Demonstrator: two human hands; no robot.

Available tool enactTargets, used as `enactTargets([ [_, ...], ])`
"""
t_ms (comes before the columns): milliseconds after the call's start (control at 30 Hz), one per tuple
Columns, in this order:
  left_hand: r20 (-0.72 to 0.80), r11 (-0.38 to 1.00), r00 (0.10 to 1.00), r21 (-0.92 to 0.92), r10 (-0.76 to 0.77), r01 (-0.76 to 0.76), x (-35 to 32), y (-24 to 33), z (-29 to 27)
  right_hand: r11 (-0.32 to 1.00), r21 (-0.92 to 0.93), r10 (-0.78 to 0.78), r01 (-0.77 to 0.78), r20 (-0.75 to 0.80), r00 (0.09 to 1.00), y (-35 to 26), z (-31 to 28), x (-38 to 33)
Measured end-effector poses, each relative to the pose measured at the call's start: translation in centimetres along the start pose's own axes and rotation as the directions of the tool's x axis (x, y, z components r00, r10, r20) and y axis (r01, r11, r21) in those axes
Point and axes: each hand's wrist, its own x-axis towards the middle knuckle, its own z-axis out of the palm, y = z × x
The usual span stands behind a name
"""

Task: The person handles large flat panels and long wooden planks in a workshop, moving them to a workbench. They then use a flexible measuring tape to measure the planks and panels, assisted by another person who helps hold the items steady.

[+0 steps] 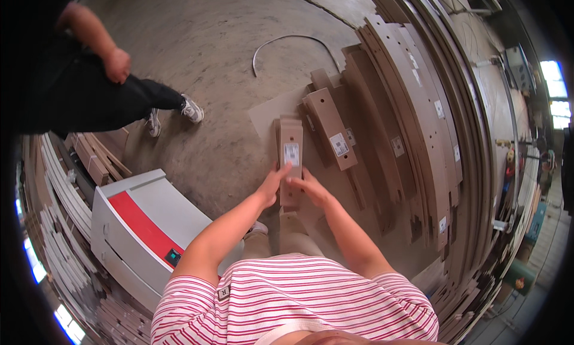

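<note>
A narrow brown board (290, 159) with a white label lies on top of a small stack on a flat sheet on the floor. My left hand (273, 186) presses against the board's near left edge, fingers stretched out. My right hand (311, 188) touches its near right edge, fingers spread over the end. Both hands rest on the board's near end; whether they grip it or only push it I cannot tell. A second labelled board (330, 128) with holes lies tilted just to the right.
Long curved stacks of brown boards (418, 118) fill the right side. A grey and red machine (137, 225) stands at lower left. Another person in dark clothes (89, 88) stands at upper left. A curved metal strip (293, 43) lies on the concrete floor.
</note>
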Motion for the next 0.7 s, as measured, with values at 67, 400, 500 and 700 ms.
enactTargets([
  [67, -0.050, 0.993, 0.999, 0.120, -0.002, 0.008, -2.3, -1.7, -0.9, 0.997, 0.017, 0.074, -0.074, 0.014, 0.997, 1.0, 0.6, -1.4],
  [400, 0.075, 0.992, 0.997, -0.123, 0.035, -0.026, -6.0, -4.1, -3.1, 0.983, 0.141, 0.079, -0.117, 0.247, 0.966, 4.5, 3.4, -2.6],
  [500, -0.130, 0.959, 0.983, -0.235, 0.129, -0.157, -11.1, -3.3, -2.3, 0.976, 0.174, 0.056, -0.131, 0.382, 0.923, 2.4, 6.9, -2.7],
  [700, -0.428, 0.780, 0.819, -0.325, 0.383, -0.535, -21.3, -5.5, -7.7, 0.982, -0.166, 0.182, -0.089, 0.707, 0.683, -0.2, 19.7, 0.0],
])
